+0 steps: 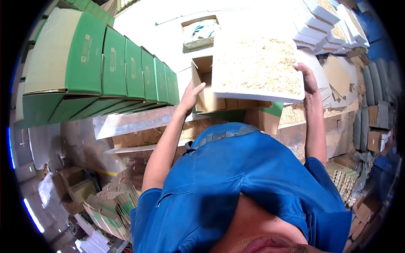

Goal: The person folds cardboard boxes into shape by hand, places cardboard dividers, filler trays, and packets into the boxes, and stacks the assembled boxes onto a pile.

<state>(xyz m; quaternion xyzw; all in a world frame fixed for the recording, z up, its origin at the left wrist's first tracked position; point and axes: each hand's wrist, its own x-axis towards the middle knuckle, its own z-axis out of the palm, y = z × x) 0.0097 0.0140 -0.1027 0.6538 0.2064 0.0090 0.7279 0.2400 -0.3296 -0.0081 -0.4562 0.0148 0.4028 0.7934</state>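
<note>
A white tray [258,93] full of small pale tan sticks is tilted over an open cardboard box [204,86] with green on its outside. My right hand [311,82] grips the tray at its right end, with the thumb over the edge. Closed on the box's left wall is my left hand [193,98], its thumb on the rim and its other fingers mostly hidden. The tray covers much of the box's opening, and a bare brown interior shows at the left.
A row of green cardboard boxes [114,67] stands at the left. Behind the open box is a small carton [199,43] with scraps in it. More white trays [314,27] are stacked at the back right, near flattened cardboard [339,80]. Grey bundles [375,84] lie far right.
</note>
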